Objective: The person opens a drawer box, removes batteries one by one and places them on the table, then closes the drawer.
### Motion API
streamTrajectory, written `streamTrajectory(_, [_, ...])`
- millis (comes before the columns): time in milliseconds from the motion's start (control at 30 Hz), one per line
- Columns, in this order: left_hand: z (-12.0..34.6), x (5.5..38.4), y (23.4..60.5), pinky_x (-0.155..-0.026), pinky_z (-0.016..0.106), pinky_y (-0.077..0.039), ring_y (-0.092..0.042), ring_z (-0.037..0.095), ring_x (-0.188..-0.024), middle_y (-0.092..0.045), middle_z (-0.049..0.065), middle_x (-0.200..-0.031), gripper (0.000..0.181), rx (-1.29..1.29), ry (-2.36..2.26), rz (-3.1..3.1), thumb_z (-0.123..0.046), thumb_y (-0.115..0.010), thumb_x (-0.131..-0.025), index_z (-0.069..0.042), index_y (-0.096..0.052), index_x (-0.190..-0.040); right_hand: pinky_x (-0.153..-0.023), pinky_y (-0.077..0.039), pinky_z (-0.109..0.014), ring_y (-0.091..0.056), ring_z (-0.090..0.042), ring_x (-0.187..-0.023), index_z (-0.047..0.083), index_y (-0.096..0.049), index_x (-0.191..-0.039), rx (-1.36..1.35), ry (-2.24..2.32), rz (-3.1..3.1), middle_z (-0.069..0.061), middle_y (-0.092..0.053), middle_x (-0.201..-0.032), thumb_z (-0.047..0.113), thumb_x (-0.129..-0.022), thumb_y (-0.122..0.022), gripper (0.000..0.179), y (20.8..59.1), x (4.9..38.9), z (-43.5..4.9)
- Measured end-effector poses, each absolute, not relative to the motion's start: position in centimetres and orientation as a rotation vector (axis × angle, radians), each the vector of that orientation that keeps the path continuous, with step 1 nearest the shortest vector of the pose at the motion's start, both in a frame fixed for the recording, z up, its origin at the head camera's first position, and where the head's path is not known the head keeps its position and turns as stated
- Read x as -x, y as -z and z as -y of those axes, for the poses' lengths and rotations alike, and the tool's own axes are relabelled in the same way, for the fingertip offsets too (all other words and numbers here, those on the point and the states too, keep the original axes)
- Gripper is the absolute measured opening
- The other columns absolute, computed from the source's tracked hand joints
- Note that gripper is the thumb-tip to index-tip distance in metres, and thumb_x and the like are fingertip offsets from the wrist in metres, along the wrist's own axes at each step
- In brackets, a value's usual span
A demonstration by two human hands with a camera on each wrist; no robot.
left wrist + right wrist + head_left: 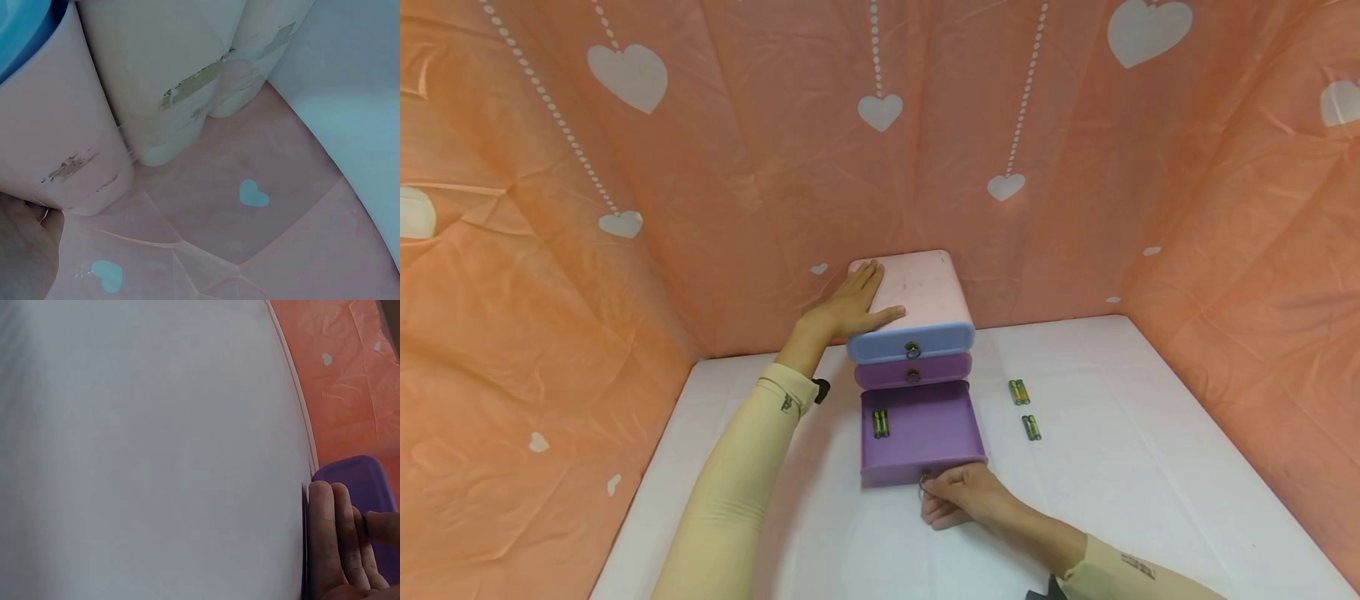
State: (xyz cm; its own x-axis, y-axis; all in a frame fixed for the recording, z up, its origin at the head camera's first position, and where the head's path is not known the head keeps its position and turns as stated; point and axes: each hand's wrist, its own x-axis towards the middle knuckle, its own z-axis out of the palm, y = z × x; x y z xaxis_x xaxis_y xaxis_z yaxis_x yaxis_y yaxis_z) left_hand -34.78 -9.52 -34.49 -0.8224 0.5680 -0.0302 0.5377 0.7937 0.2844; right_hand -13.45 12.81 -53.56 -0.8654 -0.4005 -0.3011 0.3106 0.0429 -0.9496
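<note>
A small drawer unit (925, 287) with a pink top stands at the back of the table. My left hand (848, 305) rests flat on its top left part, fingers spread. The purple bottom drawer (928, 437) is pulled far out, and a pair of green batteries (881, 423) lies inside at its left. At the drawer's front, my right hand (966, 495) pinches the metal ring pull (922, 487) between thumb and finger. The right wrist view has that hand's fingers (324, 531) against the purple drawer front (356, 472). Scuffed sides of the unit (56, 131) fill the left wrist view's upper left.
Above are a blue top drawer (887, 343) and a purple middle drawer (883, 373), each with a ring pull. Two more battery pairs, one farther back (1018, 392) and one nearer (1032, 427), lie on the white table (1112, 467). Orange heart-patterned cloth (775, 167) walls the back and sides.
</note>
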Motion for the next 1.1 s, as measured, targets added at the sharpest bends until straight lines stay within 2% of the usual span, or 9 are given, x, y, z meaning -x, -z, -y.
streamTrajectory(1100, [9.5, 34.9, 34.8, -0.124, 0.042, -0.002, 0.013, 0.016, -0.153, 0.012, 0.004, -0.168, 0.106, -0.881, -0.394, -2.880, -0.080, -0.037, -0.091, -0.014, 0.006, -0.161, -0.074, -0.061, -0.042, -0.075, -0.031, -0.080, -0.012, -0.069, -0.101, 0.085, 1.915, -1.763, -0.021, -0.074, -0.088, 0.019, -0.096, -0.067, 0.032, 53.9, 11.7, -12.9])
